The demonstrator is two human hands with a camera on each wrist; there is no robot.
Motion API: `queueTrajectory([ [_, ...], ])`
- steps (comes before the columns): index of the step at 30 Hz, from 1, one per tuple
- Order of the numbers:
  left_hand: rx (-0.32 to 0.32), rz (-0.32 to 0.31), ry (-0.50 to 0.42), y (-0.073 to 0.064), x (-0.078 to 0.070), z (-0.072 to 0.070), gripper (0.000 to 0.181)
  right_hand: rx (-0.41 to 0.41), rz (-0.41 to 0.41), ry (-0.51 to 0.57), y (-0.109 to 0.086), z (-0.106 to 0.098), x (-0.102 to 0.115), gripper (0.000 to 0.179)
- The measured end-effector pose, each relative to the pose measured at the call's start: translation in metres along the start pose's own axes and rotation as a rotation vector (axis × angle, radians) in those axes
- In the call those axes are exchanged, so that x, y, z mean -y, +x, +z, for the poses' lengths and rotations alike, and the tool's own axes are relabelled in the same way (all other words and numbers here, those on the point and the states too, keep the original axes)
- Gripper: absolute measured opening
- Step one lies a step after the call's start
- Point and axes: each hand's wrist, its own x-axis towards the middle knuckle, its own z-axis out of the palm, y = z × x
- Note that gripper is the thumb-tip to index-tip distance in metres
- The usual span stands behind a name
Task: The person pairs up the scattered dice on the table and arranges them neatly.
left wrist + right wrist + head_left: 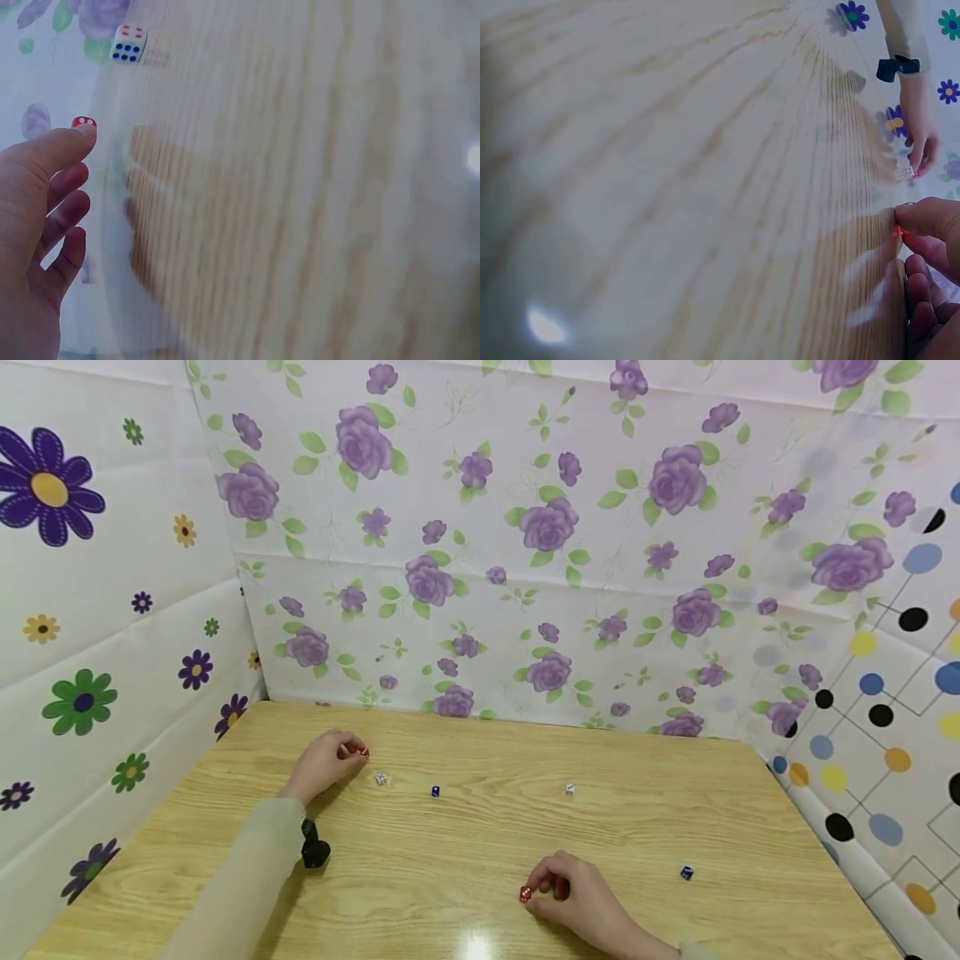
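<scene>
At the back left of the table, my left hand (327, 763) pinches a small red die (364, 753) between thumb and forefinger. The left wrist view shows that red die (85, 122) at the thumb tip, with the other fingers loosely curled below. Just right of this hand lies a white die (381, 779). My right hand (576, 900), at the front middle, pinches another red die (526, 893) between thumb and fingertip. In the right wrist view only a sliver of this red die (901, 231) shows.
A blue die (435, 791) lies right of the left-hand white one. Farther right are a second white die (570, 789) and a second blue die (687, 873). The wooden table (480, 835) is bounded by flowered cloth (480, 527) at the back and patterned cloth on both sides.
</scene>
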Motion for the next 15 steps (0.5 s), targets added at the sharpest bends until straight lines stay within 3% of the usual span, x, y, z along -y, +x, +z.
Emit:
queueTrajectory([
  [7,-0.002,0.058,0.001,-0.003,-0.008,0.005,0.012,0.000,0.000,0.003,0.000,0.000,0.000,0.012],
  [15,-0.001,0.144,0.001,-0.012,-0.032,0.009,0.008,-0.009,-0.004,-0.001,-0.001,0.000,0.001,0.013],
])
